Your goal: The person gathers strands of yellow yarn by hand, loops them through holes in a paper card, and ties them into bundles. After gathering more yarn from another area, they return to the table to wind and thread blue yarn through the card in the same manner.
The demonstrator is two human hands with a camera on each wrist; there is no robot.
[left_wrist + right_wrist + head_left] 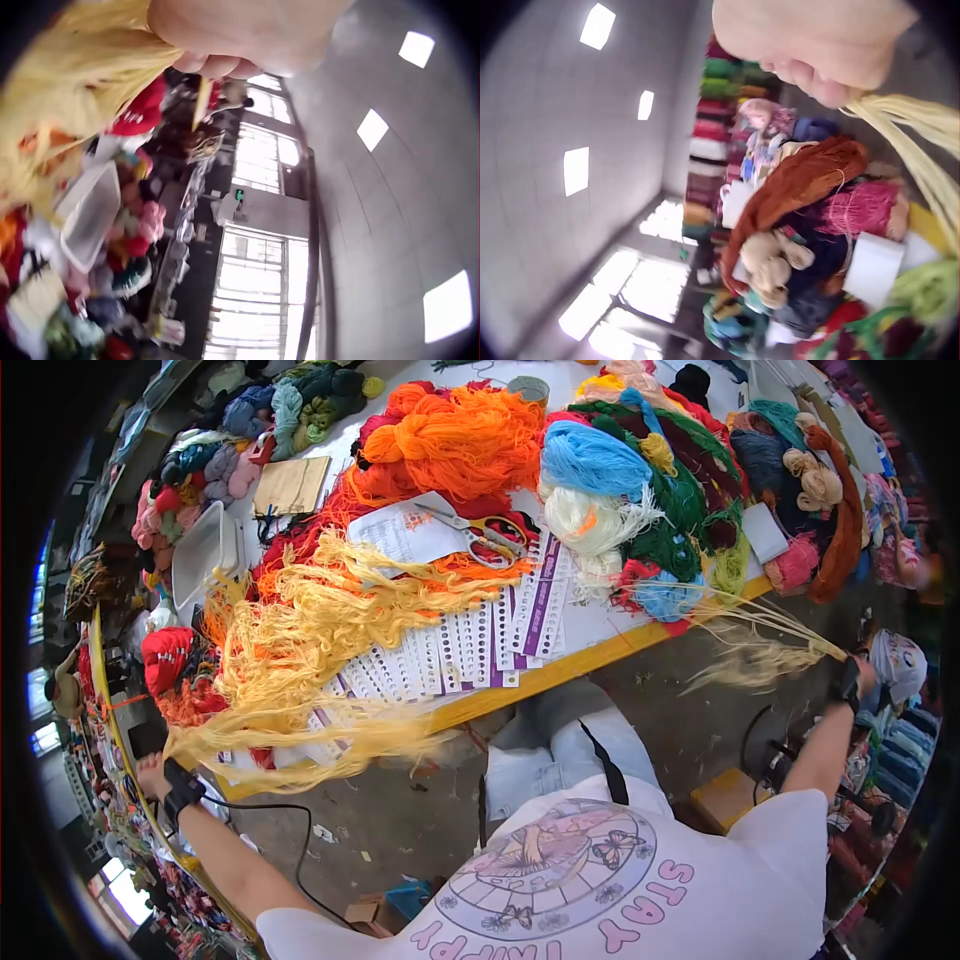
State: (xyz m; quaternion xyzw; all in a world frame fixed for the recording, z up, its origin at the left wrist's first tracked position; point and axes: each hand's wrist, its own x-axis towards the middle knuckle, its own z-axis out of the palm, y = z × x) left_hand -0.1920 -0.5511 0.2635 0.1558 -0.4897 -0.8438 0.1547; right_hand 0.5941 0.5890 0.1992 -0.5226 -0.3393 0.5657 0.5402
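Far out to the left, my left hand (153,778) grips one end of a pale yellow yarn bundle (300,738) that trails over the table's near edge. In the left wrist view the curled fingers (217,66) hold that yarn (90,67). At the far right, my right hand (862,678) holds thin pale yellow strands (780,622), their frayed ends hanging by the table edge. The right wrist view has the right hand (817,45) curled round the strands (907,135). Between the hands, a large yellow yarn heap (300,610) lies on the table.
Orange yarn (450,445), blue yarn (595,457) and green yarn (680,510) cover the table. Scissors (490,538) rest on a paper sheet (400,530), near punched cards (540,595). A white tray (205,555) stands left; a black cable (300,840) hangs below the left wrist.
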